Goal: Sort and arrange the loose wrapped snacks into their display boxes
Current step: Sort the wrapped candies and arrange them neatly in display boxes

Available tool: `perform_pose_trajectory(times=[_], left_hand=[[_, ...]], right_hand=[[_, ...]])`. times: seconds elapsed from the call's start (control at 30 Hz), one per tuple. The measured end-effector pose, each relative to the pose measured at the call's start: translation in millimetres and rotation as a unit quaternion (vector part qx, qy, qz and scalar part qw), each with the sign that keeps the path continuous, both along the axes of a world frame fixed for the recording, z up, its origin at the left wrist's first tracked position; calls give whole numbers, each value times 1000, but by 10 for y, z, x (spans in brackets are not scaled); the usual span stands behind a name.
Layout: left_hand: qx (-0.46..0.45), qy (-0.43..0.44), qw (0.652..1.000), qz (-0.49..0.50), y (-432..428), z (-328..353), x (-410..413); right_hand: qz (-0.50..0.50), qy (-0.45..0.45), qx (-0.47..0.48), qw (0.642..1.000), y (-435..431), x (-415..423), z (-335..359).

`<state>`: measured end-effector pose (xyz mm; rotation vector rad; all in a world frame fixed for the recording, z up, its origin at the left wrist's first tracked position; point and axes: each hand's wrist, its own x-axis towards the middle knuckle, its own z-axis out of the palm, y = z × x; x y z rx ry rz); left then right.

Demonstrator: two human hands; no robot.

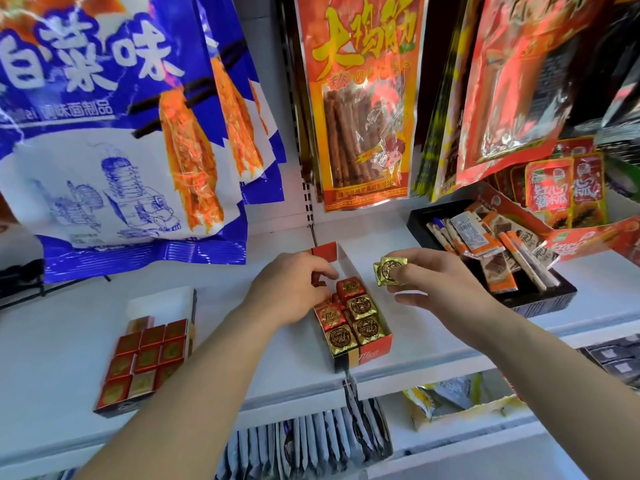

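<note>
On the left of the white shelf point(52, 358), under a big hanging blue bag point(121, 133), sits a display box point(114, 408) packed with flat red squares point(149, 355) in tidy rows. Just right of it the left hand point(291, 289) reaches into the back of the orange box point(372, 351), which stands at the shelf's middle. Its fingers point(320, 268) are curled downward over the box's left side; their tips are hidden behind the knuckles, so whether they pinch a snack or merely touch one cannot be told. Inside the orange box, toward its front, lie gold-wrapped snacks point(362, 306) and red-wrapped snacks point(348, 287), touching one another in two columns, while the back part shows bare white card. Above the box's right wall and apart from it, the right hand point(440, 285) holds what looks like two gold pieces point(389, 271), pinched between thumb and forefinger; its remaining fingers hang loosely spread below. Farther right a black tray point(540, 296) holds long wrapped sticks in a jumble, and an orange carton point(581, 237) of red packets stands just behind it.
</note>
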<state>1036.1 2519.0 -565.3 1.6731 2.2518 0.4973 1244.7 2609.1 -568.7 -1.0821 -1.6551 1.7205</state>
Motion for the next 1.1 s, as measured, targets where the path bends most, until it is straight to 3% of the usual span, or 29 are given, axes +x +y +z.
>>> perform_pose_trajectory(times=[0.2,0.43,0.6,0.77,0.87,0.93,1.1], left_hand=[[-54,-19,998,9,39,-20,-36],[137,-175,970,95,-86,53,-178],[182,-275,930,162,-286,-123,-249],[175,-396,878,203,-338,-220,-274],[165,-487,835,197,-341,-260,-245],[165,-483,838,193,-338,-279,-266],[148,-463,853,187,-360,-289,-291]], right_hand=[[22,-4,-4,1000,-19,-17,-57],[11,-5,69,998,2,-58,131],[104,-67,165,978,-30,-495,269],[185,-196,278,922,-32,-882,184],[235,-307,340,858,6,-950,116],[255,-349,377,819,30,-939,110],[286,-390,415,771,48,-885,111]])
